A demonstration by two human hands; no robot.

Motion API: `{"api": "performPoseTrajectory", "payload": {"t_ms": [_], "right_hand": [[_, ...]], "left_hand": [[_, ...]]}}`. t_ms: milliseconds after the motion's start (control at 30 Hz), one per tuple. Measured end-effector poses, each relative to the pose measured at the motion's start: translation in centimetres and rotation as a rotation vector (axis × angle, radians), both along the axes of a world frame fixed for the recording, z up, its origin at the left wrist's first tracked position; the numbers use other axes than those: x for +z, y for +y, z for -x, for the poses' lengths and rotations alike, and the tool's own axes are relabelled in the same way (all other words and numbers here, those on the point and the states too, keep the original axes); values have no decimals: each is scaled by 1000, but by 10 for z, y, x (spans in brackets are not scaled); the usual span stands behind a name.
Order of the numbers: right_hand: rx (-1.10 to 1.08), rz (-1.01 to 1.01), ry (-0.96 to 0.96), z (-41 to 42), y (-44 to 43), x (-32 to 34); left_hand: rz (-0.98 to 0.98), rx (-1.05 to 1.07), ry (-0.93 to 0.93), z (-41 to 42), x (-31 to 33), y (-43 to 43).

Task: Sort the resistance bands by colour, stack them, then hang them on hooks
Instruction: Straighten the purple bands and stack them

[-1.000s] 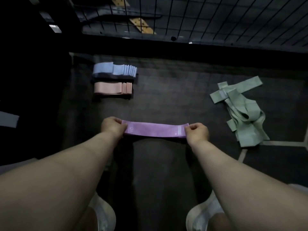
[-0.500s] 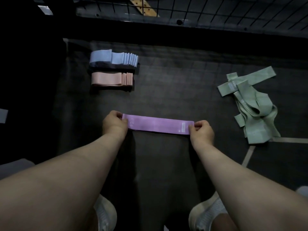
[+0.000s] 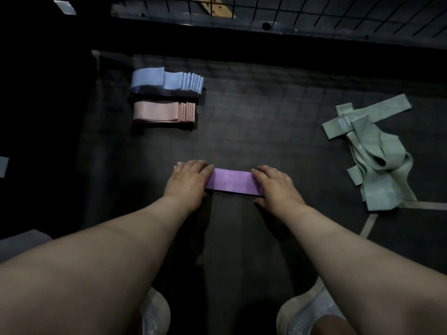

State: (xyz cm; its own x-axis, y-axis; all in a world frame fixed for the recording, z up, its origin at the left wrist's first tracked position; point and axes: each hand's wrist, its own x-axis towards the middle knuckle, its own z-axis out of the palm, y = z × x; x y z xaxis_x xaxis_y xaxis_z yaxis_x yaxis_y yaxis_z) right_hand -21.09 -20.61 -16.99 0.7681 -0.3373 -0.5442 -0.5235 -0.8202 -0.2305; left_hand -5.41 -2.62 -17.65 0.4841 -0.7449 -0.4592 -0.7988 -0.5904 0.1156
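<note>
As left hand (image 3: 187, 181) and right hand (image 3: 275, 187) press straight fingers flat on the purple band (image 3: 232, 181), on the mat (image 3: 266, 122) nearer than the pink stack (image 3: 159, 112), stacking seems underway; next, likely the green heap (image 3: 372, 151) right of that stack.

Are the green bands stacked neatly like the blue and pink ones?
No, the green bands lie in a loose tangled heap, unlike the tidy blue stack and pink stack.

Both hands flat on the purple band (image 3: 231, 181) on the dark mat (image 3: 266, 131); left hand (image 3: 187, 181) covers one end, right hand (image 3: 277, 187) the other; blue stack (image 3: 167, 81) and pink stack (image 3: 164, 112) sit far left; green bands (image 3: 372, 151) lie heaped on the right.
</note>
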Motion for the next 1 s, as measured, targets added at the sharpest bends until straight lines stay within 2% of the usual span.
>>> {"api": "performPoseTrajectory", "payload": {"t_ms": [533, 567, 633, 700, 767, 833, 1000], "right_hand": [[15, 59, -67, 5, -6, -8], [-53, 59, -112, 9, -3, -9], [-374, 69, -227, 17, 4, -11], [-829, 69, -291, 20, 10, -12], [-1129, 14, -300, 23, 14, -16], [-1204, -50, -308, 25, 15, -22], [-1209, -84, -339, 24, 12, -29]], "left_hand": [[20, 60, -29, -8, -7, 5], [24, 73, -18, -7, -6, 7], [79, 178, -17, 0, -4, 10], [167, 462, -5, 6, -4, 10], [225, 800, 38, 9, -4, 8], [232, 988, 85, 8, -5, 5], [309, 1125, 134, 5, -8, 8]]}}
